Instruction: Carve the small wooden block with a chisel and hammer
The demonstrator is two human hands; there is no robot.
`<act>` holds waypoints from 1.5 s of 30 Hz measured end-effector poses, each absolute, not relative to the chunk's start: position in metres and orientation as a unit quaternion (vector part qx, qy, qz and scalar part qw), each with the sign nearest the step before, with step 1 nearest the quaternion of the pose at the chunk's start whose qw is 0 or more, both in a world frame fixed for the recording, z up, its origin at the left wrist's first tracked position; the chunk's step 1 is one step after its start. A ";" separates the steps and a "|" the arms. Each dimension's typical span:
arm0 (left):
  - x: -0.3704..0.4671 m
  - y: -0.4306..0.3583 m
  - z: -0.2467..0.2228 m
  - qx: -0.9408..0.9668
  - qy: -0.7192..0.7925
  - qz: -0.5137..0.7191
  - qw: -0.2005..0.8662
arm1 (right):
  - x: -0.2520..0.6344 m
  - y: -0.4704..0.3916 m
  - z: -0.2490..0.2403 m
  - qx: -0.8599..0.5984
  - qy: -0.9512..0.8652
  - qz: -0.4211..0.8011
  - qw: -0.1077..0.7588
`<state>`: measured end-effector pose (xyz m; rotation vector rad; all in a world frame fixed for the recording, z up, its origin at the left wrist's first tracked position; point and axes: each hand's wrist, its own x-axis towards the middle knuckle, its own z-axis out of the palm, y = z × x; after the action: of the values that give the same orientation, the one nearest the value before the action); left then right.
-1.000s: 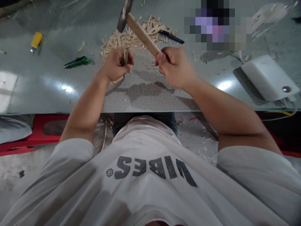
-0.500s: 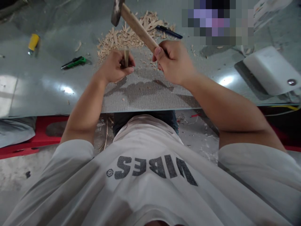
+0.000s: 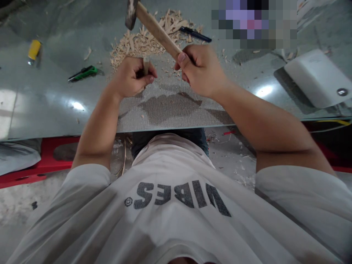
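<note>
My right hand (image 3: 205, 71) is closed round the wooden handle of a hammer (image 3: 158, 31), well below its dark metal head. The hammer is raised over the table, its head pointing to the upper left. In my left hand (image 3: 132, 76) a short, pale wooden stick (image 3: 146, 66) stands roughly upright between thumb and fingers. Its lower end is hidden by the hand. A brown textured mat (image 3: 167, 113) lies under both hands. Beyond them spreads a heap of wood shavings (image 3: 148, 46).
A dark-blue utility knife (image 3: 195, 34) lies at the heap's right edge. On the left are a green utility knife (image 3: 84, 74) and a yellow-handled tool (image 3: 34, 51). To the right stands a white box-like object (image 3: 315, 79). The table's near edge runs close to my body.
The whole view has shifted slightly. The hammer head sits a little farther left against the shavings. Both hands keep their hold, and less of the stick shows in my left hand.
</note>
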<state>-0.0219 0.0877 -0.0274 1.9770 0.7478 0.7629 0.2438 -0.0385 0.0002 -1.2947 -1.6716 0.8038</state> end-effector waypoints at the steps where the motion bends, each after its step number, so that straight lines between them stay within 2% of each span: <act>1: -0.024 0.088 -0.026 0.807 0.295 0.303 0.412 | 0.243 -0.039 0.001 -0.520 -0.669 0.321 0.423; 5: -0.032 0.094 -0.026 0.851 0.242 0.291 0.364 | 0.242 -0.039 0.003 -0.529 -0.672 0.320 0.407; 13: -0.020 0.130 -0.078 0.806 0.217 0.346 0.429 | 0.239 -0.042 0.004 -0.538 -0.678 0.319 0.386; 17: -0.014 0.135 -0.088 0.780 0.233 0.350 0.464 | 0.239 -0.041 0.001 -0.538 -0.681 0.321 0.379; 24: -0.010 0.136 -0.081 0.759 0.214 0.340 0.513 | 0.241 -0.039 -0.006 -0.542 -0.687 0.320 0.362; 31: -0.017 0.121 -0.054 0.660 0.236 0.384 0.601 | 0.243 -0.040 -0.008 -0.533 -0.691 0.328 0.362; 37: -0.033 0.146 -0.054 0.697 0.253 0.342 0.578 | 0.242 -0.043 -0.003 -0.525 -0.696 0.324 0.366; 38: -0.032 0.155 -0.060 0.692 0.243 0.352 0.582 | 0.242 -0.044 -0.001 -0.523 -0.696 0.325 0.369; 41: -0.022 0.180 -0.081 0.631 0.193 0.561 0.499 | 0.241 -0.045 0.005 -0.518 -0.692 0.326 0.383; 45: -0.007 0.190 -0.097 0.638 0.066 0.606 0.470 | 0.241 -0.045 0.008 -0.514 -0.681 0.327 0.406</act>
<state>-0.0073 0.1897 -0.0974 1.5638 0.1629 1.4854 0.2409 -0.0455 0.0082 -1.2971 -1.7189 0.8262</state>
